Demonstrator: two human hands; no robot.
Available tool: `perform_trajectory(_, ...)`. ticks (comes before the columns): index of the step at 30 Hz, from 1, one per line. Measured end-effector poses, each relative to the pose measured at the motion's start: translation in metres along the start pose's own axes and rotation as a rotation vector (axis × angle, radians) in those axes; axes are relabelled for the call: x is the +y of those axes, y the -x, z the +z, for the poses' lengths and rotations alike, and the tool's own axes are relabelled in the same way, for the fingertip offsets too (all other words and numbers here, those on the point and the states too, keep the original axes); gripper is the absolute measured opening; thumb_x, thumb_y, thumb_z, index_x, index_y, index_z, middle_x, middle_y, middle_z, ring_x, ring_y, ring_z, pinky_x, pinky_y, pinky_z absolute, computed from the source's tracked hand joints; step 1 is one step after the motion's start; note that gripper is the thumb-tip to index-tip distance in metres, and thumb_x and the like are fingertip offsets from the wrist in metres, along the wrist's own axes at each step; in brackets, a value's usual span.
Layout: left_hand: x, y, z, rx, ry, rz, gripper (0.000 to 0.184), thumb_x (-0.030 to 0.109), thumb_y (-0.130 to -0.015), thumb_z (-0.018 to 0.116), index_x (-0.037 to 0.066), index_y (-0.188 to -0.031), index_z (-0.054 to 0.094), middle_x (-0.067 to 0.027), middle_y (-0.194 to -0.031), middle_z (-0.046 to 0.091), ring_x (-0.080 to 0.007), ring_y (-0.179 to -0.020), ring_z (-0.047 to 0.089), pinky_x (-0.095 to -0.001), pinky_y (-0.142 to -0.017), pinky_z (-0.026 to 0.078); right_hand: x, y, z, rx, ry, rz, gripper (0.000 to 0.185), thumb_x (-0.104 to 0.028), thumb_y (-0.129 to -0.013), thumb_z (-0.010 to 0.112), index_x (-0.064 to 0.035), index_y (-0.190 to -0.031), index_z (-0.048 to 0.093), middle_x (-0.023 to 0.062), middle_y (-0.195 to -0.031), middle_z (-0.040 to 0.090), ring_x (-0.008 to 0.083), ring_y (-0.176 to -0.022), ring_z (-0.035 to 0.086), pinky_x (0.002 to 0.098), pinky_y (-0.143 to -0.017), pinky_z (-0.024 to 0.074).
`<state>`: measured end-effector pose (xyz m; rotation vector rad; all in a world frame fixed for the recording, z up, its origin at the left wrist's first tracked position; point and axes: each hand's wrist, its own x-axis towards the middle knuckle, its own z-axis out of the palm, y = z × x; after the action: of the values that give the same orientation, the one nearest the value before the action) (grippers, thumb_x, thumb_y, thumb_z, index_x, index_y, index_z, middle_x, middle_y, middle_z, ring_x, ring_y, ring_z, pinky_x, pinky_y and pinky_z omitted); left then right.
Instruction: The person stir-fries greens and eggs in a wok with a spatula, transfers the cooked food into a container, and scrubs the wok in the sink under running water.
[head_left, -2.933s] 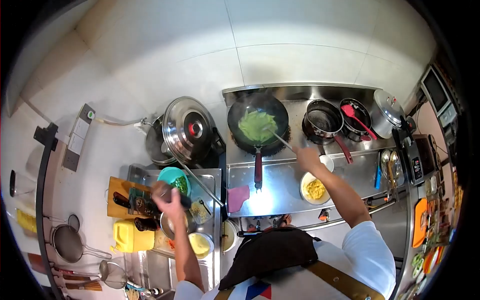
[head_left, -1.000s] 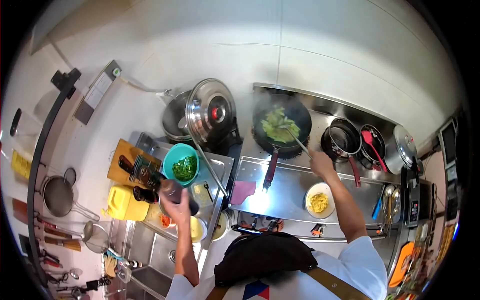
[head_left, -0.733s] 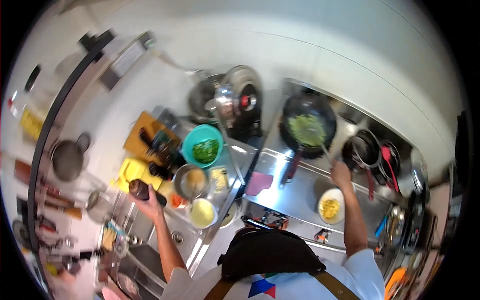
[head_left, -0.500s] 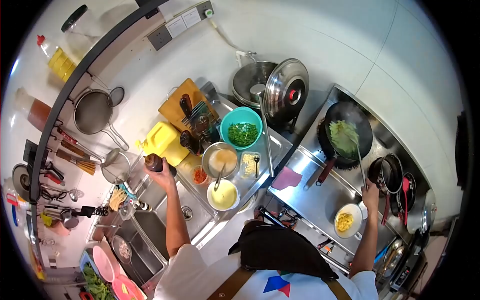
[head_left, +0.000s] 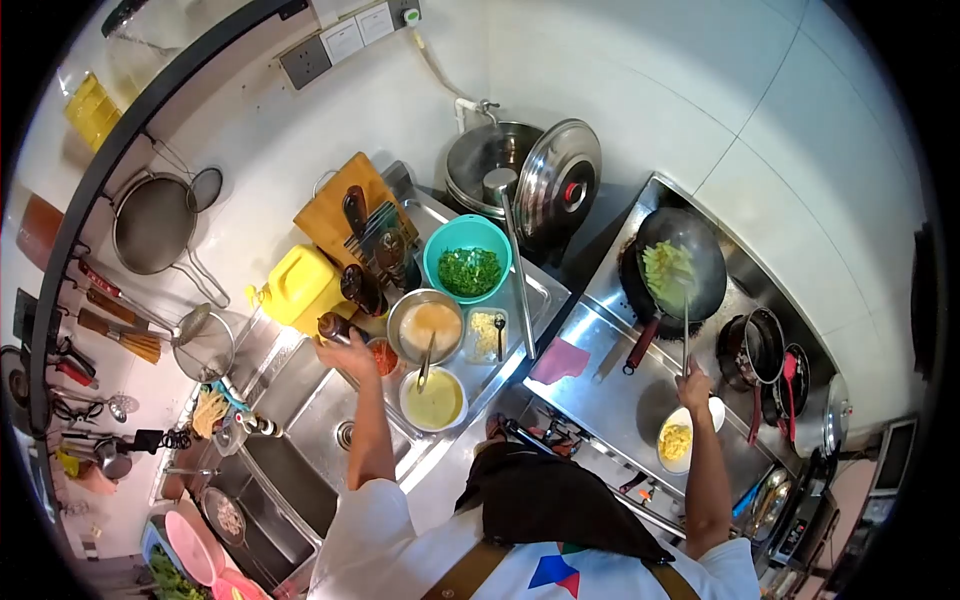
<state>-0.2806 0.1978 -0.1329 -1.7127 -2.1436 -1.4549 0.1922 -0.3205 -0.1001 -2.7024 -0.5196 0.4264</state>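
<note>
My left hand (head_left: 350, 357) is wrapped round a dark bottle (head_left: 335, 326) near the yellow jug (head_left: 300, 285), at the edge of the steel counter. With my right hand (head_left: 694, 386) I grip the handle of a metal spatula (head_left: 686, 340), whose head is among the green vegetable slices (head_left: 669, 270) in the black wok (head_left: 707, 285). Just below that hand stands a white bowl (head_left: 675, 443) of yellow food. Beside the left hand are a steel bowl (head_left: 430, 325) of orange-tinted liquid, a small container of red pieces (head_left: 383, 356) and a bowl of pale yellow liquid (head_left: 433, 400).
A teal bowl (head_left: 467, 258) of chopped greens and a knife block (head_left: 388, 252) stand on the counter. Behind are a large pot and its leaning lid (head_left: 560, 180). Saucepans (head_left: 752, 348) sit on the stove at right. The sink (head_left: 300, 450) is at lower left; strainers (head_left: 155, 222) hang on the wall.
The view has swung left. My left hand has carried the bottle from above the steel bowl to beside the yellow jug. My right hand still holds the spatula in the wok.
</note>
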Motion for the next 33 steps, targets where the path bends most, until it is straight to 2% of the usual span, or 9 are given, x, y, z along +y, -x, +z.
perform_trajectory(4, 0.053, 0.012, -0.015, -0.32, 0.523, -0.133, 0.069, 0.01, -0.077, 0.078, -0.002, -0.132, 0.038, -0.0251, -0.129, 0.051, -0.038, -0.118, 0.05, -0.0443, -0.104, 0.037, 0.018, 0.006, 0.002, 0.071, 0.042, -0.043, 0.067, -0.012, -0.08, 0.065, 0.0016, -0.142, 0.043, 0.0263, -0.095, 0.068, 0.0416, -0.087, 0.067, 0.0481, -0.078, 0.0524)
perform_trajectory(13, 0.018, -0.025, 0.104, -0.255, 0.425, -0.104, 0.061, 0.014, -0.074, 0.084, -0.004, -0.124, 0.055, -0.0225, -0.109, 0.069, -0.0338, -0.096, 0.066, -0.0427, -0.089, 0.05, -0.076, 0.024, -0.054, 0.302, -0.093, -0.153, 0.059, -0.005, -0.084, 0.064, -0.0041, -0.141, 0.048, 0.0246, -0.11, 0.066, 0.0379, -0.095, 0.066, 0.0439, -0.084, 0.052)
perform_trajectory(15, 0.029, -0.028, 0.078, -0.085, 0.357, 0.142, 0.059, 0.026, -0.074, 0.085, -0.005, -0.118, 0.06, -0.0223, -0.105, 0.071, -0.04, -0.088, 0.067, -0.0454, -0.082, 0.052, -0.096, 0.041, -0.069, 0.356, -0.134, -0.214, 0.058, -0.001, -0.084, 0.061, -0.0038, -0.141, 0.048, 0.0268, -0.115, 0.064, 0.0385, -0.1, 0.065, 0.0426, -0.088, 0.0519)
perform_trajectory(17, 0.055, -0.036, 0.028, -0.165, 0.273, 0.044, 0.048, 0.029, -0.075, 0.085, -0.006, -0.103, 0.067, -0.0183, -0.091, 0.073, -0.0317, -0.077, 0.069, -0.0431, -0.074, 0.053, -0.103, 0.052, -0.076, 0.306, -0.223, -0.194, 0.051, -0.003, -0.086, 0.059, -0.0066, -0.137, 0.054, 0.0258, -0.115, 0.064, 0.0392, -0.097, 0.066, 0.0426, -0.085, 0.0525)
perform_trajectory(20, 0.109, -0.042, -0.042, -0.273, 0.868, -0.199, 0.04, 0.02, -0.086, 0.077, -0.008, -0.112, 0.064, -0.0157, -0.107, 0.069, -0.0241, -0.085, 0.067, -0.0381, -0.08, 0.057, -0.106, 0.055, -0.049, 0.388, -0.308, -0.375, 0.035, -0.01, -0.09, 0.06, -0.0055, -0.125, 0.063, 0.0206, -0.103, 0.069, 0.0378, -0.085, 0.068, 0.0413, -0.079, 0.0535)
perform_trajectory(22, 0.147, -0.035, -0.074, -0.223, 1.122, -0.217, 0.045, 0.025, -0.089, 0.074, -0.008, -0.117, 0.06, -0.0142, -0.107, 0.068, -0.0219, -0.087, 0.066, -0.0353, -0.075, 0.057, -0.15, 0.074, -0.054, 0.188, -0.451, -0.345, 0.034, -0.013, -0.09, 0.062, -0.0053, -0.124, 0.064, 0.0197, -0.102, 0.07, 0.0352, -0.086, 0.068, 0.0389, -0.077, 0.0534)
perform_trajectory(26, 0.198, 0.02, -0.084, -0.622, 1.625, -0.611, 0.058, 0.035, -0.091, 0.071, 0.002, -0.133, 0.05, -0.012, -0.126, 0.06, -0.0269, -0.112, 0.059, -0.0455, -0.102, 0.046, -0.206, 0.077, -0.004, -0.325, -0.837, -0.374, 0.04, -0.028, -0.1, 0.055, -0.003, -0.131, 0.059, 0.007, -0.086, 0.07, 0.0131, -0.073, 0.067, 0.0277, -0.065, 0.0556)
perform_trajectory(28, 0.225, 0.065, -0.083, -0.804, 1.619, -0.868, 0.059, 0.04, -0.091, 0.069, 0.005, -0.134, 0.049, -0.0115, -0.13, 0.058, -0.0263, -0.117, 0.056, -0.0437, -0.107, 0.041, -0.226, 0.077, 0.026, -0.614, -1.118, -0.208, 0.059, -0.054, -0.1, 0.046, -0.0071, -0.135, 0.056, 0.0057, -0.092, 0.068, 0.0113, -0.066, 0.064, 0.0235, -0.058, 0.0535)
perform_trajectory(33, 0.286, 0.157, -0.092, -1.197, 1.609, -0.744, 0.049, 0.037, -0.096, 0.062, 0.004, -0.13, 0.051, -0.0093, -0.125, 0.06, -0.0242, -0.111, 0.059, -0.0438, -0.1, 0.047, -0.246, 0.078, -0.008, -0.516, -1.409, 0.091, 0.056, -0.058, -0.1, 0.039, -0.0053, -0.107, 0.057, 0.007, -0.079, 0.06, 0.0106, -0.051, 0.052, 0.0235, -0.045, 0.0448)
